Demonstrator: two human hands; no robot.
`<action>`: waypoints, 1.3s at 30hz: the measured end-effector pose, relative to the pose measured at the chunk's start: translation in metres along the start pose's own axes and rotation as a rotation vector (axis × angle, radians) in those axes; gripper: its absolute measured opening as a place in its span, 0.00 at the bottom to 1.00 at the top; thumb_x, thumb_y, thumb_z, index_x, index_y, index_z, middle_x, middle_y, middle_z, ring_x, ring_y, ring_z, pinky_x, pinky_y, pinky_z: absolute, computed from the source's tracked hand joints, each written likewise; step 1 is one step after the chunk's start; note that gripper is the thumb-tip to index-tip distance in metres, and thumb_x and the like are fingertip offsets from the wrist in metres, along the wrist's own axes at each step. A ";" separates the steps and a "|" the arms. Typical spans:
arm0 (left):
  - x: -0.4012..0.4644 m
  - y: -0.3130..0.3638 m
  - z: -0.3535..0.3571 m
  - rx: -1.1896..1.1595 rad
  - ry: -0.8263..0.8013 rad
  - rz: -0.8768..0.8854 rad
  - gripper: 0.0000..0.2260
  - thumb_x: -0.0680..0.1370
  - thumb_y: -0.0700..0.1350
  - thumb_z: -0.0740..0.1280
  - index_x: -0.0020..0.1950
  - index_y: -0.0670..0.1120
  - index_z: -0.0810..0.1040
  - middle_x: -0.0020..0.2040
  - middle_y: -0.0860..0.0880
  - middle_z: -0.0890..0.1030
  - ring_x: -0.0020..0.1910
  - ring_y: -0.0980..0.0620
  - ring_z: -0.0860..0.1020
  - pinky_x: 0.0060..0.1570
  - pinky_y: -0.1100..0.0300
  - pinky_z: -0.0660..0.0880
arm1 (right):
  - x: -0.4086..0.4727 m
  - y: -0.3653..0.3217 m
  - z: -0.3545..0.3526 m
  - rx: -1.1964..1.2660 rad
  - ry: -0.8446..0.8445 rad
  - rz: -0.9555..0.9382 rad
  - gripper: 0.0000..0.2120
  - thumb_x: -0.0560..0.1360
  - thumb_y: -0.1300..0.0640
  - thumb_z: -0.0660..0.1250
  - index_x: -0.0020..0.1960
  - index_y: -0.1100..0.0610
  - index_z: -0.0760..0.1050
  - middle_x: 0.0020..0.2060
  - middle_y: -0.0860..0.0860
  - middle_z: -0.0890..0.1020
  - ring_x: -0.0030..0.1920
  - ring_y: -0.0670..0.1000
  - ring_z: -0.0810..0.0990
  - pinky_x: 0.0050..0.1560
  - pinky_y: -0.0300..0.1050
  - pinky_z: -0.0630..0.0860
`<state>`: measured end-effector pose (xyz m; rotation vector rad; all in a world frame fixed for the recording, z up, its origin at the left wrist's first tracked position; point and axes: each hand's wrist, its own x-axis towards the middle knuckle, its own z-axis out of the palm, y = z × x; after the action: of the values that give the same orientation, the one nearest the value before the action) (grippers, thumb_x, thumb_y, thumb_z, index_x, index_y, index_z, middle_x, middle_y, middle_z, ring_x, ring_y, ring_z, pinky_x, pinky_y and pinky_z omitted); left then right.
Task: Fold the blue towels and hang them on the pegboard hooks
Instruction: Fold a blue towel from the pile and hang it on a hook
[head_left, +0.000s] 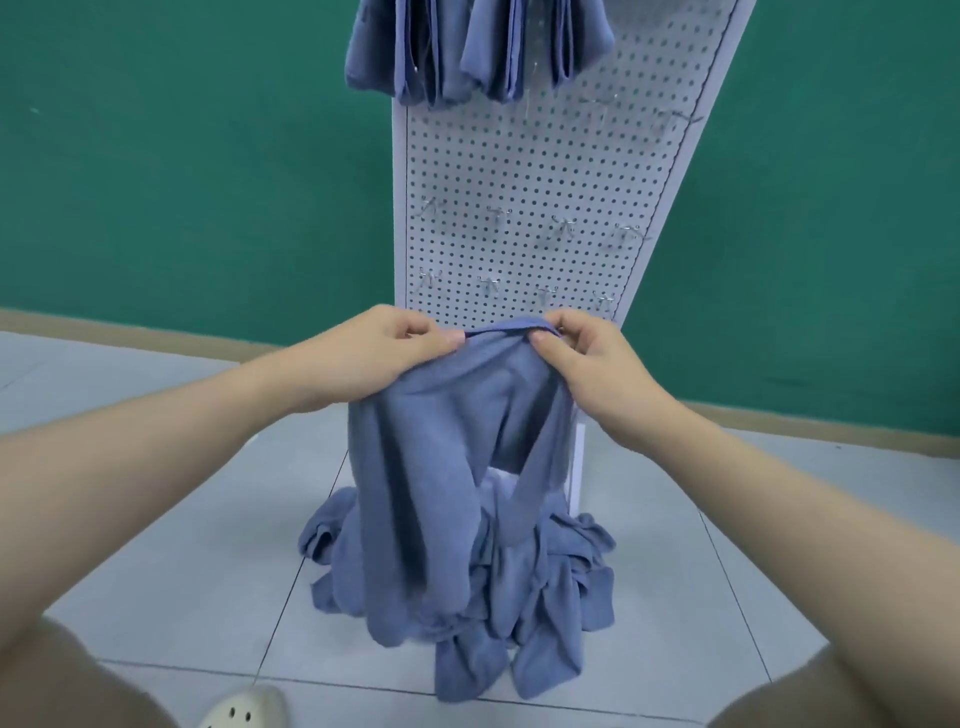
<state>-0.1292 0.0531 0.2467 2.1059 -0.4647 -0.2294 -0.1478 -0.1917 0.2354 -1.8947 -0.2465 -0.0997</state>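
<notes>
Soft blue terry towel (421, 467) hangs bunched, top hem pinched by left hand (384, 348) and right hand (587, 358); white perforated pegboard (524, 208) just behind, grey tiled floor (208, 519) open around.

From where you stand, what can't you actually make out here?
- Hung towels, head view: tops and hooks cut off by the upper edge; their number is unclear.
- Pile of towels on the floor: tangled and partly behind the held towel, so uncountable.
- Pegboard base: hidden by the held towel and both hands, left and right.
- Empty hooks: too small and blurred to see their shape.
- Shoe: cut off by the bottom edge.
</notes>
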 end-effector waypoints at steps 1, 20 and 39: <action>-0.001 -0.002 0.002 0.089 -0.075 -0.024 0.21 0.77 0.63 0.72 0.49 0.44 0.83 0.45 0.41 0.84 0.40 0.53 0.77 0.46 0.54 0.75 | 0.000 0.004 -0.004 -0.032 -0.012 0.003 0.08 0.80 0.47 0.66 0.47 0.50 0.80 0.42 0.57 0.80 0.43 0.53 0.76 0.48 0.52 0.73; 0.029 -0.030 0.014 0.355 -0.116 0.059 0.05 0.84 0.43 0.63 0.50 0.43 0.75 0.43 0.49 0.78 0.41 0.53 0.73 0.42 0.59 0.71 | -0.003 0.037 -0.011 -0.443 -0.396 0.222 0.17 0.69 0.43 0.80 0.47 0.54 0.81 0.37 0.45 0.79 0.39 0.45 0.76 0.43 0.42 0.72; 0.036 -0.021 0.041 0.494 -0.276 0.002 0.09 0.77 0.46 0.73 0.42 0.52 0.74 0.37 0.54 0.79 0.36 0.53 0.76 0.34 0.61 0.70 | -0.007 0.035 -0.020 -0.545 -0.389 0.115 0.09 0.74 0.50 0.78 0.49 0.53 0.82 0.40 0.47 0.85 0.37 0.42 0.78 0.41 0.38 0.76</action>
<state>-0.1047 0.0175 0.2070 2.5673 -0.7466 -0.4450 -0.1457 -0.2219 0.2086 -2.4604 -0.4019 0.3135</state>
